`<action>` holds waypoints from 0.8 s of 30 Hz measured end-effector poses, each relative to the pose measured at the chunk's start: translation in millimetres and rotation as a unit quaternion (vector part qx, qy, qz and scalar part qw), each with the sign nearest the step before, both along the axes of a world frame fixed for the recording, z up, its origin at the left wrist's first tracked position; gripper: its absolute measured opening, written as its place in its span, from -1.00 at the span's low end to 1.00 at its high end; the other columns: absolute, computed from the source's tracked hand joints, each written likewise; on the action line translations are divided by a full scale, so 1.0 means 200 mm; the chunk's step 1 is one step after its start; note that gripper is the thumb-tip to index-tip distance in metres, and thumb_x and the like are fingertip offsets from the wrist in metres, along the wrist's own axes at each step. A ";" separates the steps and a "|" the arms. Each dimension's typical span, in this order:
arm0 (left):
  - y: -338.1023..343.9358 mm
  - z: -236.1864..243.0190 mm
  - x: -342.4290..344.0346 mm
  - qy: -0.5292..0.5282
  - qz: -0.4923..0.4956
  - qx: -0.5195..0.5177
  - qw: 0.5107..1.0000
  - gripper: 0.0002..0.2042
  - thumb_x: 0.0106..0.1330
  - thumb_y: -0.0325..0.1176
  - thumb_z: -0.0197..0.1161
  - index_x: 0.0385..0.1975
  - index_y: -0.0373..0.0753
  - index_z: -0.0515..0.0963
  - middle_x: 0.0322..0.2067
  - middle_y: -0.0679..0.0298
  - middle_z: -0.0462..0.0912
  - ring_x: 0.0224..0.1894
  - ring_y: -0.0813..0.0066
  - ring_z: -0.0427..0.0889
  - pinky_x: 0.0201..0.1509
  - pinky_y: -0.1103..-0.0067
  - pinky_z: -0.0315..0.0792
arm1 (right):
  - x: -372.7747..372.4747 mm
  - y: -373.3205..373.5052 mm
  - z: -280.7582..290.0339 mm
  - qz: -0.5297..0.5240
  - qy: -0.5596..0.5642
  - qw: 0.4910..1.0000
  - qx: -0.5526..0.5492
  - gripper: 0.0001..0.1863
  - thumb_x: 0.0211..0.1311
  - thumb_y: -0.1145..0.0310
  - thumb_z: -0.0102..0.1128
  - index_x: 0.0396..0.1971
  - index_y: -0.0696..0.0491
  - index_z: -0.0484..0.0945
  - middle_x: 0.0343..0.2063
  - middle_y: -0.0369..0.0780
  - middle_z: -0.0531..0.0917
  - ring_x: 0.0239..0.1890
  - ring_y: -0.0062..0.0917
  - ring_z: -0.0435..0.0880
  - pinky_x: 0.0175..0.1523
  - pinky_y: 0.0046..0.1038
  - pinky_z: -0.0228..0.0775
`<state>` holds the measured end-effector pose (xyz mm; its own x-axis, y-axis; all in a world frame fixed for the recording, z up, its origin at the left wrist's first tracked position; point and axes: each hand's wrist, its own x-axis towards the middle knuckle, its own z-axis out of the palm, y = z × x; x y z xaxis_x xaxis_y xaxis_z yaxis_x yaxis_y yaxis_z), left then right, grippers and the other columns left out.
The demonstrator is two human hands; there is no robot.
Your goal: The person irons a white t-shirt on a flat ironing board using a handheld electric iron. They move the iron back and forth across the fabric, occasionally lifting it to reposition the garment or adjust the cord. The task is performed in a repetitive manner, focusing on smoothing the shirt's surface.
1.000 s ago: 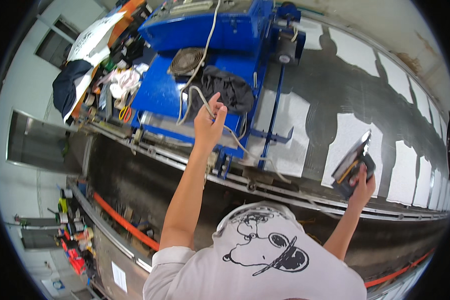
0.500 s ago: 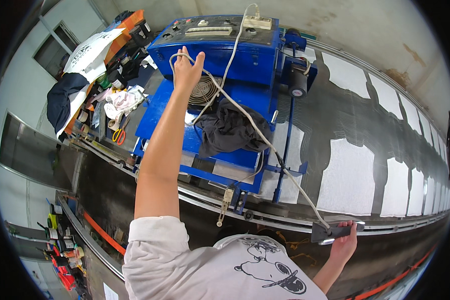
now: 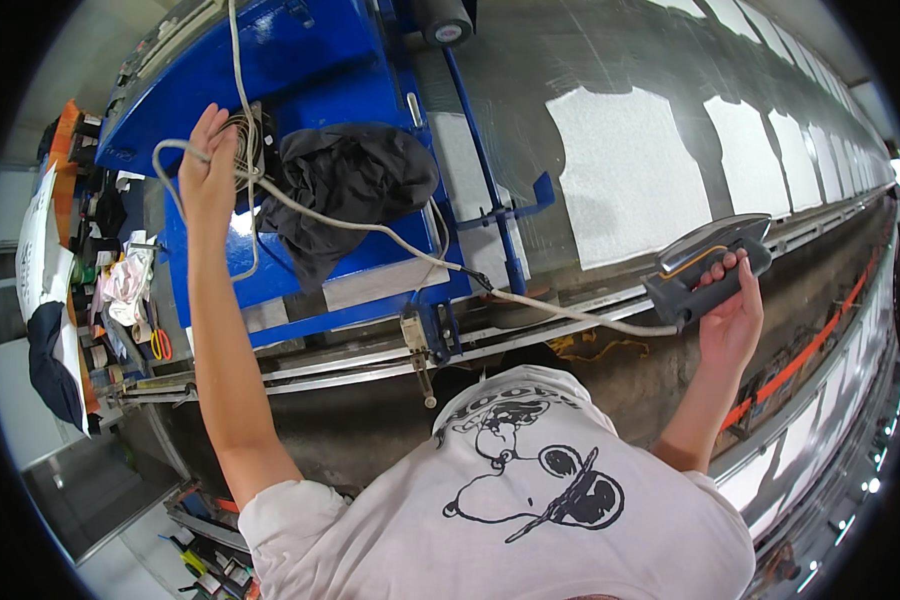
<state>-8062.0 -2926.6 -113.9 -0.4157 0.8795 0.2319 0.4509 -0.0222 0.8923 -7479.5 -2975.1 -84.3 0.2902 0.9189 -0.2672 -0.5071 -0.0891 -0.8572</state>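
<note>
Fingers of the right hand: curled round the handle of one grey iron, held by the near edge of the worktop, near a white cloth panel. Left hand: raised, fingers extended, pale cord crossing them, whether pinched I cannot tell; dark crumpled cloth beside, on a blue machine.

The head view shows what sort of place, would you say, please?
Probably a garment workshop: pale shirt-shaped fabric pieces lie in a row on a long dark table, a blue machine stands at it, and the person's right hand holds a corded iron.
</note>
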 end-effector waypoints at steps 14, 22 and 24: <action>-1.06 0.87 -0.05 -0.378 -0.063 -0.076 0.920 -0.45 0.53 0.14 -0.24 0.01 -0.29 0.40 -0.65 0.23 0.49 -0.94 0.59 0.13 -0.88 0.67 0.06 | -0.06 -0.17 -0.03 -0.053 0.076 0.996 -0.001 -0.88 0.44 0.34 0.07 -0.21 0.08 0.44 -0.36 -0.33 0.50 -0.32 -0.59 0.48 -0.12 -0.48 0.43; -1.97 1.09 -0.34 -0.285 -0.013 0.157 0.945 -0.60 0.59 -0.06 -0.24 -0.02 -0.28 0.40 -0.69 0.35 0.34 -0.90 0.62 0.17 -0.88 0.65 0.12 | -0.30 -0.50 0.17 -0.052 0.086 0.993 0.065 -0.88 0.40 0.34 0.12 -0.24 0.07 0.46 -0.38 -0.33 0.51 -0.35 -0.59 0.48 -0.17 -0.50 0.40; -2.12 1.04 -0.44 -0.267 0.036 0.174 0.947 -0.61 0.60 -0.08 -0.25 0.00 -0.28 0.39 -0.66 0.37 0.34 -0.89 0.66 0.15 -0.87 0.67 0.10 | -0.38 -0.61 0.17 -0.052 0.076 0.994 0.064 -0.88 0.40 0.35 0.12 -0.23 0.08 0.46 -0.38 -0.33 0.51 -0.35 -0.59 0.47 -0.18 -0.49 0.39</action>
<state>-8150.1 -3350.1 93.6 -0.6116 0.7535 0.2411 -0.0520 -0.3424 0.9381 -7554.8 -3096.1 -49.5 0.3498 0.9157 -0.1980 -0.6323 0.0748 -0.7711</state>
